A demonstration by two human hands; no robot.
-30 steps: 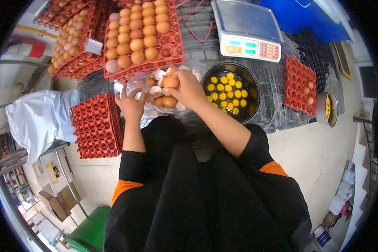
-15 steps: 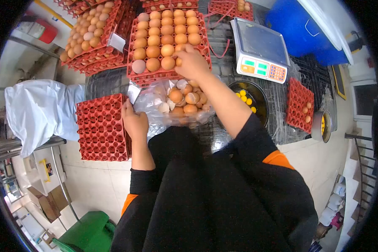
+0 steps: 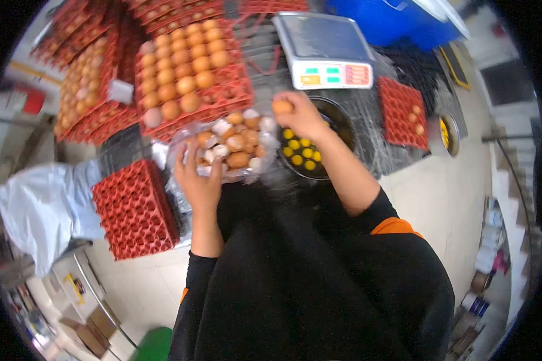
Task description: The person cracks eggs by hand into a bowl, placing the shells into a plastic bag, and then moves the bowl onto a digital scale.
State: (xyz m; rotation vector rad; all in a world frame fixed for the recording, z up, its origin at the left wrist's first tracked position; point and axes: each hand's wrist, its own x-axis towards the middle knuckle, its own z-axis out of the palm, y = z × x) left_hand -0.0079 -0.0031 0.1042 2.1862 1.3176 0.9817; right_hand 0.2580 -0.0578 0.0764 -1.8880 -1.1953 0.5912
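My right hand (image 3: 303,118) is closed around a brown egg (image 3: 282,106), held between the shell bag and the left rim of a dark bowl (image 3: 343,117). Several yellow yolks (image 3: 308,153) lie in that bowl. With fingers spread, my left hand (image 3: 197,183) rests at the left edge of a clear plastic bag (image 3: 256,175) heaped with broken eggshells (image 3: 236,143). Just behind the bag stands a stack of red egg trays (image 3: 233,84); brown eggs (image 3: 185,85) fill much of the top one, and its near right cups are bare.
Red trays (image 3: 132,210) are stacked at the left front beside a white plastic sheet (image 3: 39,204). More loaded egg trays (image 3: 81,84) rise at the back left. Behind the bowl is a digital scale (image 3: 326,42). Farther right are a red tray (image 3: 397,111) with a few eggs and a metal pot (image 3: 454,133).
My right hand has moved from the egg tray to beside the bowl, carrying an egg. My left hand has gone from the stacked trays to the shell bag. The view has shifted.
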